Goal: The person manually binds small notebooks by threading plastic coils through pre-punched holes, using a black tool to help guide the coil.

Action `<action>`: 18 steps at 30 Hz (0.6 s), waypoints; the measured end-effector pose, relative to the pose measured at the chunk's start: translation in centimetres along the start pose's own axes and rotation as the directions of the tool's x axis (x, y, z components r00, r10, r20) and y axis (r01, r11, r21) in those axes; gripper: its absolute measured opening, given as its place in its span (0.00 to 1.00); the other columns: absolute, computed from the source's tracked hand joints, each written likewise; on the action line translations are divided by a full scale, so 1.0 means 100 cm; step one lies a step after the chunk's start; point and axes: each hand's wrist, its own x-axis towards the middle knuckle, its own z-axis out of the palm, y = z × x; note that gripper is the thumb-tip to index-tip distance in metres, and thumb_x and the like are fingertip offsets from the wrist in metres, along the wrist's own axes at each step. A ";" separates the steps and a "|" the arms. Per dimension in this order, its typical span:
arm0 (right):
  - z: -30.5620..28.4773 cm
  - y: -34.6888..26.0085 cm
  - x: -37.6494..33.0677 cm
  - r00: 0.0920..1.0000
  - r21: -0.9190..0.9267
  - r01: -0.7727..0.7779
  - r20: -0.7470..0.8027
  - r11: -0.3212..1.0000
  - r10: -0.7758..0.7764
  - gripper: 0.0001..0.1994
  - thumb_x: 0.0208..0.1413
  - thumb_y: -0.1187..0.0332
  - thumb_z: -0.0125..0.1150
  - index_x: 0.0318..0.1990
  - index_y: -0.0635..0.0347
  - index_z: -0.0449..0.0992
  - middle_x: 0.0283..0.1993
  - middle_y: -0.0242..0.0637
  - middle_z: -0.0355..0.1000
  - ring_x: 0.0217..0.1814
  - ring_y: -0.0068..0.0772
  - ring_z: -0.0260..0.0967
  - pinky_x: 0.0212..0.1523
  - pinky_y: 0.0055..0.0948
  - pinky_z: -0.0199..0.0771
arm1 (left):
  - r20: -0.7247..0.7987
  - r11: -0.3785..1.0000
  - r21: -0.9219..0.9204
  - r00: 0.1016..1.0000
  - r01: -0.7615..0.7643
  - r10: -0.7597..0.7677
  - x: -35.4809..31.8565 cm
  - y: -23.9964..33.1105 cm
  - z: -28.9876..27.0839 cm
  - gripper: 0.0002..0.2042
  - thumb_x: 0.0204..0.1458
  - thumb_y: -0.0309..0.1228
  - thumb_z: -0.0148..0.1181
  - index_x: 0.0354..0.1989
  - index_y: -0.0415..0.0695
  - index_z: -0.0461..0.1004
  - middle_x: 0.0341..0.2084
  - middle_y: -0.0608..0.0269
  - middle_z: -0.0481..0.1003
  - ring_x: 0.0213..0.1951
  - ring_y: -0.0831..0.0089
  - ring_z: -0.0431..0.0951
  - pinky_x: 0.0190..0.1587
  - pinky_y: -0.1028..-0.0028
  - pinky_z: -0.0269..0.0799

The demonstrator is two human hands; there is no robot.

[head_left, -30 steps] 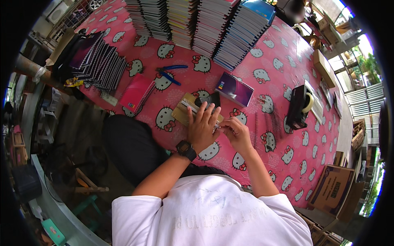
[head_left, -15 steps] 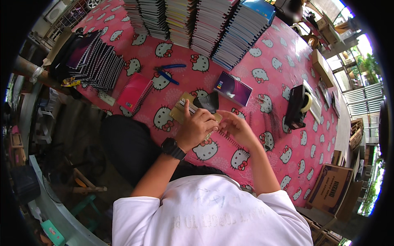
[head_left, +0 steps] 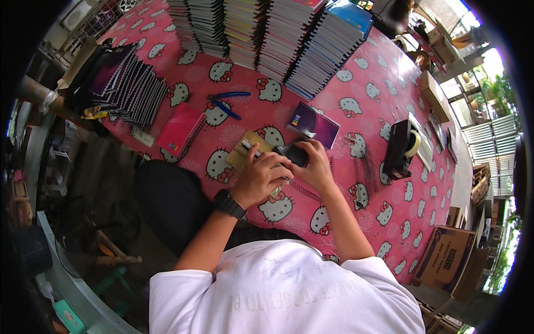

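My left hand (head_left: pixel 262 177), with a black watch on the wrist, is curled over a tan board-like piece (head_left: pixel 239 157). A small pale metallic part shows by its thumb; what its fingers grip is hidden. Close beside it, my right hand (head_left: pixel 316 166) is closed around a dark, glossy black object (head_left: pixel 293 153), whose kind I cannot make out. The fingertips of both hands nearly meet. A spiral wire coil (head_left: pixel 306 192) lies just below my right hand. Beyond the hands is a purple spiral notebook (head_left: pixel 314 125).
Left of my hands lie a pink spiral notebook (head_left: pixel 181 128) and blue-handled pliers (head_left: pixel 228 103). Tall notebook stacks (head_left: pixel 278 42) stand at the far side, with a dark-covered stack (head_left: pixel 133 86) at left. Loose coils (head_left: pixel 366 172) and a black tape dispenser (head_left: pixel 398 150) sit at right.
My right hand has moved up and closed on the black object, which has shifted slightly right and toward me. My left hand has moved only a little.
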 end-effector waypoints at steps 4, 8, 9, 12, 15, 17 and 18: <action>-0.019 0.015 -0.032 0.997 -0.176 0.034 0.074 0.984 -0.021 0.35 0.31 0.60 0.73 0.53 0.54 0.69 0.56 0.55 0.59 0.57 0.57 0.58 0.55 0.46 0.65 | -0.001 1.000 -0.016 1.000 0.025 -0.026 0.004 0.005 -0.002 0.11 0.48 0.44 0.60 0.39 0.60 0.77 0.46 0.78 0.72 0.54 0.74 0.66 0.64 0.50 0.40; -0.014 0.014 -0.034 0.991 -0.183 -0.014 0.131 0.983 0.038 0.34 0.32 0.61 0.73 0.53 0.54 0.69 0.56 0.53 0.60 0.58 0.57 0.57 0.56 0.47 0.64 | 0.079 0.999 -0.027 0.996 0.040 -0.038 0.004 0.000 -0.004 0.12 0.49 0.45 0.58 0.40 0.60 0.77 0.49 0.80 0.72 0.55 0.73 0.66 0.64 0.51 0.39; -0.014 0.013 -0.033 0.991 -0.147 -0.018 0.126 0.989 0.037 0.33 0.33 0.61 0.73 0.53 0.54 0.70 0.56 0.53 0.61 0.58 0.56 0.58 0.56 0.46 0.64 | 0.062 1.000 -0.001 0.998 0.027 -0.027 0.002 -0.002 -0.002 0.12 0.49 0.46 0.58 0.40 0.60 0.77 0.49 0.80 0.72 0.56 0.72 0.65 0.64 0.50 0.38; -0.024 0.016 -0.031 0.984 0.116 -0.098 0.162 0.988 0.079 0.31 0.37 0.57 0.73 0.52 0.54 0.73 0.56 0.53 0.62 0.60 0.52 0.59 0.56 0.44 0.64 | 0.010 0.997 0.080 1.000 0.003 -0.003 0.000 -0.002 0.001 0.12 0.48 0.47 0.58 0.40 0.61 0.77 0.51 0.81 0.71 0.58 0.71 0.63 0.64 0.46 0.36; -0.038 0.031 -0.031 0.929 0.544 -0.317 0.343 0.777 0.139 0.31 0.40 0.51 0.71 0.52 0.57 0.75 0.58 0.51 0.64 0.62 0.48 0.59 0.57 0.41 0.63 | -0.021 0.981 0.193 1.000 -0.007 0.011 0.002 0.007 -0.002 0.14 0.48 0.46 0.59 0.43 0.62 0.75 0.54 0.79 0.68 0.60 0.68 0.60 0.63 0.41 0.35; -0.044 0.034 -0.035 0.870 0.661 -0.441 0.481 0.607 0.108 0.32 0.42 0.46 0.68 0.52 0.60 0.75 0.59 0.49 0.64 0.63 0.46 0.58 0.58 0.39 0.61 | -0.013 0.953 0.301 1.000 -0.023 0.028 -0.003 0.001 0.002 0.18 0.48 0.46 0.60 0.48 0.62 0.73 0.58 0.74 0.65 0.61 0.66 0.58 0.62 0.37 0.35; -0.049 0.021 -0.035 0.886 0.687 -0.401 0.460 0.606 0.066 0.32 0.43 0.46 0.66 0.50 0.63 0.76 0.60 0.47 0.64 0.63 0.46 0.59 0.60 0.39 0.59 | -0.048 0.963 0.266 0.999 0.037 -0.025 -0.001 0.003 -0.001 0.21 0.47 0.45 0.61 0.52 0.61 0.70 0.59 0.71 0.63 0.62 0.63 0.57 0.62 0.37 0.35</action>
